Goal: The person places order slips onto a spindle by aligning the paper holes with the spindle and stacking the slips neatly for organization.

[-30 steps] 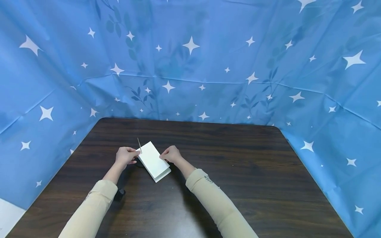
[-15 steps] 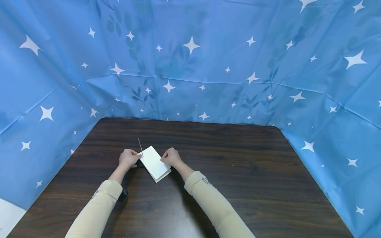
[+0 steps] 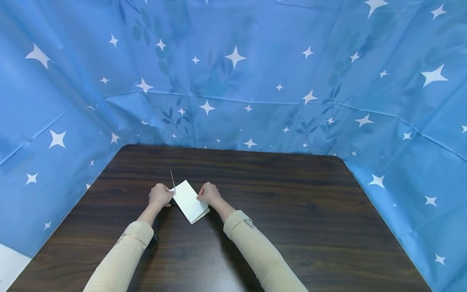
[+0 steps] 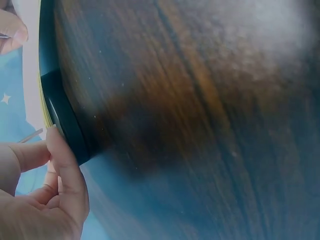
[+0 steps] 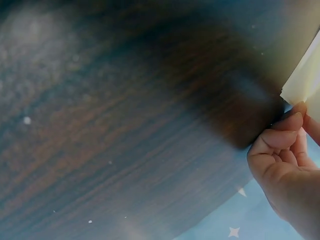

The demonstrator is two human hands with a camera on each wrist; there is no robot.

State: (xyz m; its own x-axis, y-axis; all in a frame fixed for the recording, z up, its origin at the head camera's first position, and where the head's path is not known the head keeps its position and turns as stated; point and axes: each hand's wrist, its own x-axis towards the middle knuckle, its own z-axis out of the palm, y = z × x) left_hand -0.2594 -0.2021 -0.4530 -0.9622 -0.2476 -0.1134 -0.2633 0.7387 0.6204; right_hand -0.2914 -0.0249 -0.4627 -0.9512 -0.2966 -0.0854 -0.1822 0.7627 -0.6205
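A folded white sheet of paper (image 3: 189, 202), its near end gaping into two layers, lies aslant between the two hands. My left hand (image 3: 159, 195) pinches its left corner between thumb and forefinger. On the opposite edge, my right hand (image 3: 209, 193) pinches the paper with bent fingers. A thin stick (image 3: 172, 178) rises beside the left fingertips, overlapping the paper's far left corner. In the left wrist view a black, smooth, curved-edged object (image 4: 68, 120) sits right behind the paper's yellowish edge. Most of that black object is hidden by the paper in the head view.
Everything is over a dark wood-grain table (image 3: 292, 227) with rounded far corners. A blue curtain (image 3: 233, 81) with white stars hangs behind and along the sides. A white patch (image 3: 11, 265) shows at the lower left, beyond the table's edge.
My left hand has shifted slightly right and nearer, along with the paper's far end, which now appears shorter. The right hand has dropped a little and keeps its pinch.
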